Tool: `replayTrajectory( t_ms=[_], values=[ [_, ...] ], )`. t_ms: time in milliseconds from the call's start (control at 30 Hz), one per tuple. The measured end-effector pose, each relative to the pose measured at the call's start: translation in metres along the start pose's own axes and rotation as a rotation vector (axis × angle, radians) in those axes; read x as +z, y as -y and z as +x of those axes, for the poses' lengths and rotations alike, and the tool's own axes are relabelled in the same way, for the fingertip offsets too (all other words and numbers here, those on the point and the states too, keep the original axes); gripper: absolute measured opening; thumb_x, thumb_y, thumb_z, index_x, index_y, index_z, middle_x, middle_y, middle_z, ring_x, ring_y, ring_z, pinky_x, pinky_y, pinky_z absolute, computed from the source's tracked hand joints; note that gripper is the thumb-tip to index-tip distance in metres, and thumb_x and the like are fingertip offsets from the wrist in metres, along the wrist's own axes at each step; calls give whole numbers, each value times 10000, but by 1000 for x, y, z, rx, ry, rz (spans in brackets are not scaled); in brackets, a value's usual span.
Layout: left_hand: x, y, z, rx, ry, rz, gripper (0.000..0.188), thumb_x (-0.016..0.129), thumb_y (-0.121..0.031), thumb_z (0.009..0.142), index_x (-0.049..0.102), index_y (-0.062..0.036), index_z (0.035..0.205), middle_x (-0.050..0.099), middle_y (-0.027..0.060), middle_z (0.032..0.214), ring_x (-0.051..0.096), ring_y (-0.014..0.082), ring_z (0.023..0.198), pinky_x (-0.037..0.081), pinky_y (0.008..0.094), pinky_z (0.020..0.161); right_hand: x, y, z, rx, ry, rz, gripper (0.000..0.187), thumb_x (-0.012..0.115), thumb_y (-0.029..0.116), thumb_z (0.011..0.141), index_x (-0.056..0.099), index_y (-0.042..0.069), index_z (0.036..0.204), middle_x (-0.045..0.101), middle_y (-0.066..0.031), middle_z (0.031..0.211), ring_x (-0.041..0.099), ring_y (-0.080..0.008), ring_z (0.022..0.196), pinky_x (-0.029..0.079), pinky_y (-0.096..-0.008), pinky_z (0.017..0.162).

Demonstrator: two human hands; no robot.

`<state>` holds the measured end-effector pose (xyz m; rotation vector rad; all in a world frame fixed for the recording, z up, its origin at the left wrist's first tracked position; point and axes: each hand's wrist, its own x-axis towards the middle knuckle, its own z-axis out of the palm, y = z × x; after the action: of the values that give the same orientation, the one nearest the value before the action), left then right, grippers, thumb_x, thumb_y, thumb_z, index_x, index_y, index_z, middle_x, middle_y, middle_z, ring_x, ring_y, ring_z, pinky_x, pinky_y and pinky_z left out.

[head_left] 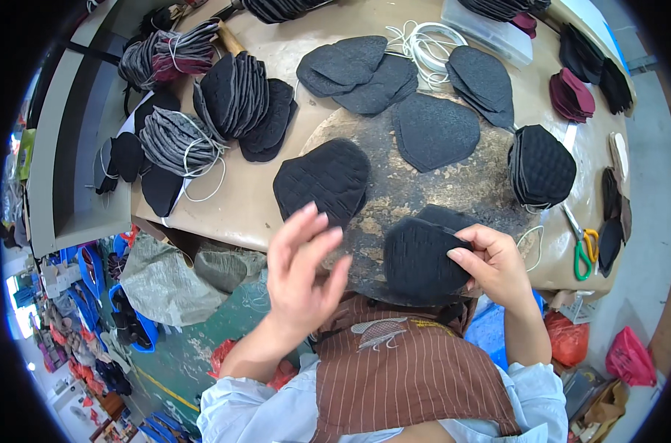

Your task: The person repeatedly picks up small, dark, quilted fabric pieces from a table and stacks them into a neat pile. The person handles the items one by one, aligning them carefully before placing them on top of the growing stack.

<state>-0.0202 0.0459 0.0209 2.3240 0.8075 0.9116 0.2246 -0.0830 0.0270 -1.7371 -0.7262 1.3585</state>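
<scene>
Pinched between thumb and fingers of my right hand (494, 266) is a black fabric piece (418, 260), rounded and marked with short stitched lines. Another dark piece (446, 216) lies partly under it at the table's near edge. My left hand (302, 269) is raised with fingers apart and nothing in it. Just beyond its fingertips sits a small stack of quilted black pieces (324, 179). Farther off, flat dark grey pieces (436, 131) rest on the worn round board (376, 148).
Tied bundles of cut pieces (176, 140) crowd the table's left side. A black bundle (542, 166) stands at right, near green- and orange-handled scissors (583, 255). White cord (428, 52) lies coiled at the back by a clear plastic box (490, 33). Maroon pieces (570, 96) sit far right.
</scene>
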Motion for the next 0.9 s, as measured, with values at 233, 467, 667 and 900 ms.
replayTrajectory(
  t_ms=[233, 467, 667, 900],
  values=[
    [4, -16, -51, -139, 79, -249, 378, 748, 39, 705, 601, -8, 1051, 503, 191, 1219, 635, 267, 1013, 547, 325, 830, 4, -8, 4, -65, -78, -132, 184, 695, 119, 857, 631, -5, 976, 502, 32, 507, 450, -14, 445, 331, -212, 412],
    [15, -13, -62, -83, 183, -208, 353, 762, 12, 679, 626, -38, 1001, 567, 147, 1150, 614, 263, 1000, 513, 342, 827, 10, -6, 5, -125, -163, -298, 190, 728, 111, 822, 638, -7, 940, 446, 11, 462, 386, -19, 433, 284, -233, 412],
    [28, -27, -51, 84, 331, -211, 367, 743, -125, 724, 656, -75, 1077, 592, 131, 1238, 593, 199, 1087, 436, 387, 934, 11, -4, 5, -179, -187, -385, 161, 736, 54, 801, 634, -17, 904, 459, 50, 514, 424, -2, 441, 316, -201, 390],
    [39, -27, -48, 243, 515, 25, 556, 663, -333, 804, 535, -93, 1289, 482, 109, 1395, 490, 195, 1257, 224, 454, 1082, 13, 5, 5, -185, -189, -429, 197, 755, 124, 796, 645, -10, 891, 493, -22, 515, 417, -17, 466, 314, -233, 411]
  ],
)
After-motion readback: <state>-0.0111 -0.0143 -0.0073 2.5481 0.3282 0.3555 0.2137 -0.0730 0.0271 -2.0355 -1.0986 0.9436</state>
